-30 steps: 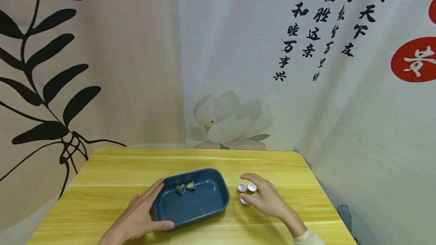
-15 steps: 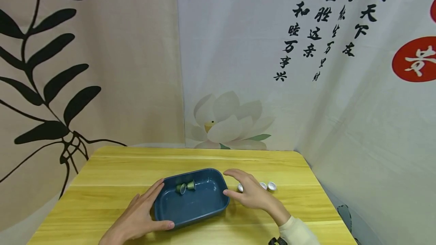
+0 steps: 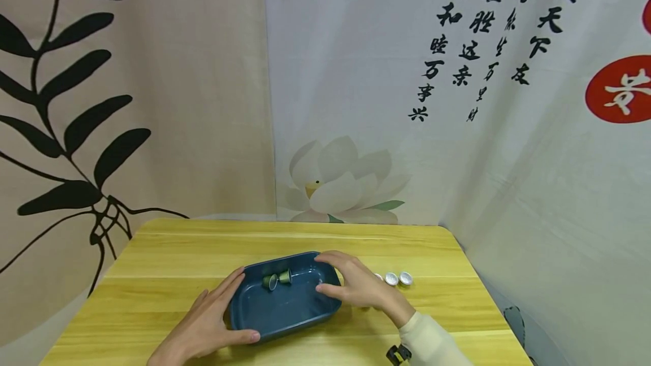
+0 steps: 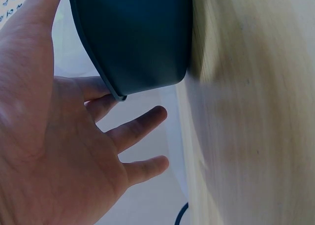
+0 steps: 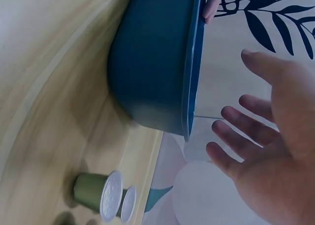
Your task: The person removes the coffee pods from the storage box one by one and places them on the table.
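The right hand point(image 3: 362, 284) is hovering over the right end of the blue tray point(image 3: 292, 306), its thumb and fingers standing apart and, as the right wrist view is showing, holding nothing. The left hand point(image 3: 208, 321) is resting against the tray's left end, left of centre at the bottom of the head view; its fingers are lying spread and fairly straight, some touching the rim while two are pointing free in the left wrist view. The tray is sitting slightly askew on the wooden table point(image 3: 203, 250), in the lower middle of the frame.

The likeliest trouble is the right hand brushing the standing capsules point(image 3: 391, 279) on its way back, since they are waiting partly hidden behind it and could be tipping over. Its fingertips might also be catching the rim and turning the tray, as the left hand is only steadying it lightly. Such a jolt would probably be sending the loose capsules point(image 3: 270, 282) rolling, given their tapered shape.

Inside the tray, these two green capsules are lying on their sides, close together, toward its upper left. The standing ones, lower right of centre, are showing silvery lids upward; their full number is staying hidden
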`<action>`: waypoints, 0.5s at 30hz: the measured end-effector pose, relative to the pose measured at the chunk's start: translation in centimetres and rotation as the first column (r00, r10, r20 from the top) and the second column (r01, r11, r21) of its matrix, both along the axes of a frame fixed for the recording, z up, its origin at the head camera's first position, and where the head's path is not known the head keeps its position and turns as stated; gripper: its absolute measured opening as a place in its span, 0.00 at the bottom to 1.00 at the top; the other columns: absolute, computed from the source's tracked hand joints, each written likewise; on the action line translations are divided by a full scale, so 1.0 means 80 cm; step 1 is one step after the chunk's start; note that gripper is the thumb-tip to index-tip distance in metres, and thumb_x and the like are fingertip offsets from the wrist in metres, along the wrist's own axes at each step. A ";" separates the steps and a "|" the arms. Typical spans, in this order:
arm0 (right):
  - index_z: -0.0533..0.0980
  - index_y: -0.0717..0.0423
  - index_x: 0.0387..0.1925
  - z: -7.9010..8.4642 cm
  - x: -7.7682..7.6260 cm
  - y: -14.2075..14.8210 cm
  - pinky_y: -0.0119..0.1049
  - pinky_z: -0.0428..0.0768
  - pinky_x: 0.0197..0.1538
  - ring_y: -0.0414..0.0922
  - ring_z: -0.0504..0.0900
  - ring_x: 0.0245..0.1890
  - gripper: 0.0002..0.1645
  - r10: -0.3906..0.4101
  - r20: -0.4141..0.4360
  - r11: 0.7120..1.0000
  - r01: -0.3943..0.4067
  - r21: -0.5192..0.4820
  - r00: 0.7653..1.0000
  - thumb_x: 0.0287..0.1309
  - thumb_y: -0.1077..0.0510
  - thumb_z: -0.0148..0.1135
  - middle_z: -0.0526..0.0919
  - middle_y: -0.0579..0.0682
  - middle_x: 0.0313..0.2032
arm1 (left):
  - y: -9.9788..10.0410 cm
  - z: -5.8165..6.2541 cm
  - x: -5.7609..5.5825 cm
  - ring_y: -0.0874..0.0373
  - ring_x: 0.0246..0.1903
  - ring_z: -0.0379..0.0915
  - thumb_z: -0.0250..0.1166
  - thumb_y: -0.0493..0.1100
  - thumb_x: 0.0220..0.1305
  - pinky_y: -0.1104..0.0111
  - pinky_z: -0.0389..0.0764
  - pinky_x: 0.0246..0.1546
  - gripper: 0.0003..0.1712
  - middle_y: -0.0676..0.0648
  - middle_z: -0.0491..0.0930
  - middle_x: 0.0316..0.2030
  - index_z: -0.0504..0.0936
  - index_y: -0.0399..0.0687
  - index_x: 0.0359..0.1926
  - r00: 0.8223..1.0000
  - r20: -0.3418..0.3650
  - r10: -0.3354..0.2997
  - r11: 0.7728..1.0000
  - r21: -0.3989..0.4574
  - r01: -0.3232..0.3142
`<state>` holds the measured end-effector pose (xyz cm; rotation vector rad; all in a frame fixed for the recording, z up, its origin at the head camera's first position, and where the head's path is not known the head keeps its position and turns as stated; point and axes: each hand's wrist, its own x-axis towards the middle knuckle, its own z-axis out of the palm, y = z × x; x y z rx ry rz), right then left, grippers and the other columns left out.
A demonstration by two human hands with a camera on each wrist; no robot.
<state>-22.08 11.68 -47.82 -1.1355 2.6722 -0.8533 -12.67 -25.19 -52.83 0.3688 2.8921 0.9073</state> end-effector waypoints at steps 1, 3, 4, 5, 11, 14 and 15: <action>0.73 0.49 0.82 0.000 -0.001 -0.003 0.62 0.80 0.80 0.55 0.77 0.81 0.38 0.008 0.000 1.000 -0.008 0.008 1.000 0.80 0.41 0.70 0.77 0.56 0.81 | 0.000 0.000 0.000 0.26 0.80 0.70 0.81 0.82 0.51 0.11 0.54 0.74 0.82 0.38 0.53 0.92 0.53 0.46 0.93 1.000 0.002 0.000 1.000 -0.001 0.000; 0.73 0.49 0.82 0.000 -0.003 -0.010 0.61 0.80 0.81 0.55 0.77 0.81 0.37 0.023 0.001 0.999 -0.023 0.023 1.000 0.80 0.43 0.70 0.77 0.57 0.81 | 0.000 0.000 0.000 0.26 0.80 0.70 0.81 0.82 0.51 0.11 0.53 0.74 0.82 0.38 0.53 0.92 0.53 0.46 0.93 1.000 0.007 0.001 1.000 -0.002 -0.001; 0.73 0.49 0.82 0.000 -0.004 -0.014 0.60 0.80 0.81 0.55 0.77 0.81 0.37 0.029 -0.001 0.999 -0.029 0.031 1.000 0.80 0.43 0.70 0.77 0.57 0.81 | 0.000 0.000 0.000 0.26 0.80 0.70 0.81 0.82 0.51 0.11 0.53 0.74 0.82 0.38 0.53 0.92 0.53 0.46 0.93 1.000 0.009 0.002 1.000 -0.003 -0.002; 0.73 0.49 0.82 0.000 -0.004 -0.017 0.59 0.80 0.81 0.55 0.77 0.81 0.37 0.036 -0.002 0.999 -0.036 0.035 0.999 0.80 0.44 0.71 0.77 0.57 0.80 | 0.000 0.000 0.000 0.26 0.80 0.70 0.81 0.82 0.51 0.11 0.53 0.74 0.82 0.38 0.53 0.92 0.53 0.46 0.93 1.000 0.011 0.002 1.000 -0.003 -0.002; 0.74 0.49 0.81 -0.004 -0.011 -0.035 0.56 0.79 0.82 0.53 0.78 0.81 0.37 0.052 -0.026 0.997 -0.050 0.063 0.998 0.80 0.43 0.70 0.79 0.55 0.80 | -0.001 0.001 -0.001 0.26 0.81 0.69 0.82 0.82 0.51 0.11 0.54 0.74 0.82 0.38 0.54 0.91 0.53 0.46 0.92 1.000 0.008 0.004 1.000 -0.004 -0.004; 0.75 0.51 0.81 -0.006 -0.015 -0.043 0.53 0.80 0.82 0.51 0.79 0.80 0.37 0.062 -0.039 0.995 -0.059 0.085 0.997 0.80 0.42 0.70 0.79 0.53 0.79 | 0.000 0.001 -0.001 0.26 0.81 0.69 0.82 0.82 0.51 0.11 0.54 0.74 0.82 0.38 0.54 0.91 0.53 0.46 0.92 1.000 0.007 0.006 1.000 -0.007 -0.006; 0.75 0.51 0.80 -0.006 -0.016 -0.045 0.52 0.80 0.82 0.51 0.79 0.80 0.37 0.066 -0.043 0.994 -0.062 0.092 0.997 0.80 0.42 0.70 0.80 0.53 0.79 | 0.000 0.001 -0.001 0.26 0.81 0.68 0.82 0.82 0.51 0.12 0.54 0.74 0.83 0.38 0.54 0.91 0.53 0.46 0.92 1.000 0.008 0.007 1.000 -0.008 -0.007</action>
